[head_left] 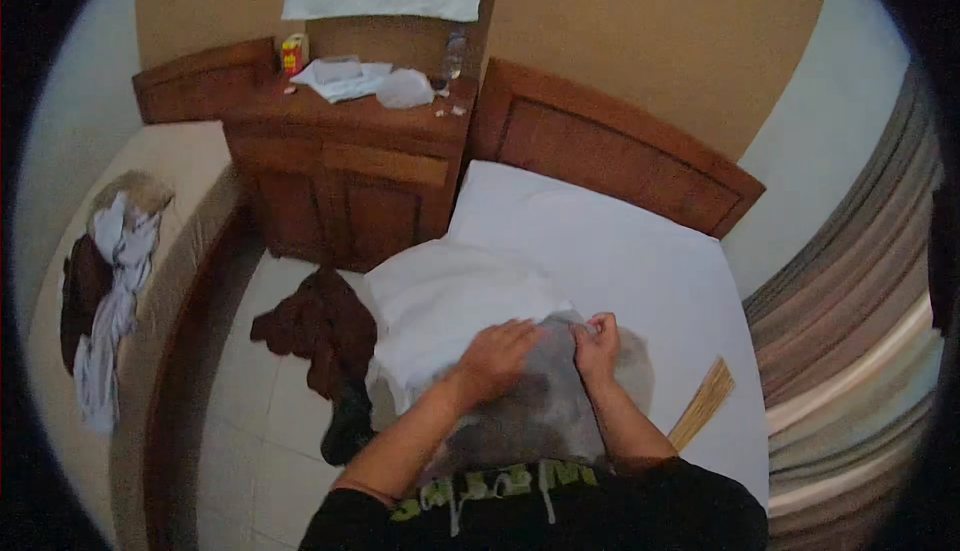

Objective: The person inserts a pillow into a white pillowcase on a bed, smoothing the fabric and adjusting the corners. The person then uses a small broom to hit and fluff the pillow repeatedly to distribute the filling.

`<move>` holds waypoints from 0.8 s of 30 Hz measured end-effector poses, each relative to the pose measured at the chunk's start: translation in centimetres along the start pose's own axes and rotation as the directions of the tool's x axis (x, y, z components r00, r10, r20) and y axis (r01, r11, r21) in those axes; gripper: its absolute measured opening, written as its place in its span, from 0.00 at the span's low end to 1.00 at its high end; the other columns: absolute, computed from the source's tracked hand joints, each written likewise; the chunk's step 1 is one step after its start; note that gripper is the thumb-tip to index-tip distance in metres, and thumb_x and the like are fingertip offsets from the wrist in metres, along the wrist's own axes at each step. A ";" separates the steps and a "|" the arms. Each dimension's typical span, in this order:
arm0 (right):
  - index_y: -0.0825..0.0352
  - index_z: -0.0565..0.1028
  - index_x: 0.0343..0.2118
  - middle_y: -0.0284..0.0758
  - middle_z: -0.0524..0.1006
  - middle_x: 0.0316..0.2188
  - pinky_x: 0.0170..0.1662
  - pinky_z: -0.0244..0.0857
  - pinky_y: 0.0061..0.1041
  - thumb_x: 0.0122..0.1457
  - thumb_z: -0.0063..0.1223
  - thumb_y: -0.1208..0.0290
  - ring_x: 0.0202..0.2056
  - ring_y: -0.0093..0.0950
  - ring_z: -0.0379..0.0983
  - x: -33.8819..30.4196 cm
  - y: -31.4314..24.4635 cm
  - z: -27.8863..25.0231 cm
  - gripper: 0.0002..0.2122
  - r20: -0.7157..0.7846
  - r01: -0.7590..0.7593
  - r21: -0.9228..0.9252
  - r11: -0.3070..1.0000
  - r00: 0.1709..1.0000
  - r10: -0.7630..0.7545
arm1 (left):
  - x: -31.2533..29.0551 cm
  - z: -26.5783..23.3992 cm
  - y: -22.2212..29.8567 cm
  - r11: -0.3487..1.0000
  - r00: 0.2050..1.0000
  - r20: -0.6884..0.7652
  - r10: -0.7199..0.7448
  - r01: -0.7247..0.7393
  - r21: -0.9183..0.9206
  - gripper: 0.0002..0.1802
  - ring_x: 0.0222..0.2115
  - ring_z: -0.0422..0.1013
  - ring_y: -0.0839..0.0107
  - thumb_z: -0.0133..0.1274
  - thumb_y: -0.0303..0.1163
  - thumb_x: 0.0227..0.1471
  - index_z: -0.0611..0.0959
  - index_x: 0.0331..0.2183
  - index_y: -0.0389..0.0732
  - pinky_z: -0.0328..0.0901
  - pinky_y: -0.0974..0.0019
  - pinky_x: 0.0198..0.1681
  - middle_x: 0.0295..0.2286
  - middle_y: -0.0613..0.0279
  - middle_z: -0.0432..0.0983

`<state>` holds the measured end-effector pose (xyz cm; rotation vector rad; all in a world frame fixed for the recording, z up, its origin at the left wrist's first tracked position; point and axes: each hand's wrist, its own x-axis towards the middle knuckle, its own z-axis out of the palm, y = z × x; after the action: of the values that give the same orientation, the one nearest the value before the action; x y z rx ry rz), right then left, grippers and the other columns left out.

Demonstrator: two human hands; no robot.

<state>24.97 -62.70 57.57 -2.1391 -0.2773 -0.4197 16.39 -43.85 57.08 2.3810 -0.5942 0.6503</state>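
Note:
A grey cloth [560, 381] with darker patches lies in front of me at the near side of the bed. My left hand [500, 356] rests flat with fingers stretched, where the grey cloth meets a white pillow [460, 296]. My right hand [597, 346] is closed, thumb and fingers pinching the far right edge of the grey cloth. Beyond both hands the white pillow lies slanted over the bed's left edge. Part of the grey cloth is hidden by my arms and black shirt.
The bed has a white sheet [620, 241] and a wooden headboard [600, 141]. A bundle of thin sticks [706, 399] lies to the right. Dark brown cloth [318, 326] is on the floor. A wooden cabinet [350, 186] and a second bed [175, 171] with clothes stand left.

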 end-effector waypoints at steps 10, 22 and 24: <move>0.66 0.69 0.38 0.46 0.66 0.40 0.47 0.52 0.38 0.46 0.52 0.61 0.44 0.40 0.61 -4.8 1.0 -0.4 0.18 0.392 0.562 0.100 0.821 0.736 -0.552 | -14.1 0.6 -4.2 0.740 0.724 -0.170 -0.668 0.670 -0.052 0.20 0.37 0.66 0.57 0.55 0.32 0.42 0.70 0.38 0.38 0.62 0.63 0.40 0.39 0.50 0.64; 0.70 0.69 0.37 0.44 0.72 0.31 0.38 0.63 0.35 0.37 0.54 0.69 0.34 0.42 0.68 -1.3 1.6 -0.4 0.20 0.445 0.315 0.214 0.925 0.811 -0.379 | -6.4 -0.8 4.3 0.777 0.752 -0.202 -0.628 0.622 -0.097 0.10 0.26 0.67 0.51 0.47 0.30 0.46 0.67 0.31 0.36 0.62 0.58 0.30 0.25 0.47 0.69; 0.69 0.70 0.37 0.44 0.72 0.31 0.38 0.62 0.36 0.37 0.54 0.69 0.33 0.42 0.69 0.3 -0.4 -2.0 0.20 0.338 0.408 0.257 0.876 0.811 -0.477 | -6.5 -1.6 3.2 0.856 0.864 -0.282 -0.417 0.478 0.198 0.12 0.27 0.67 0.50 0.48 0.30 0.46 0.66 0.33 0.37 0.62 0.57 0.30 0.24 0.48 0.69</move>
<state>24.75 -64.07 59.05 -1.9593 -1.0276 -0.2105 9.07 -43.48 55.84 2.5050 0.1697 0.8093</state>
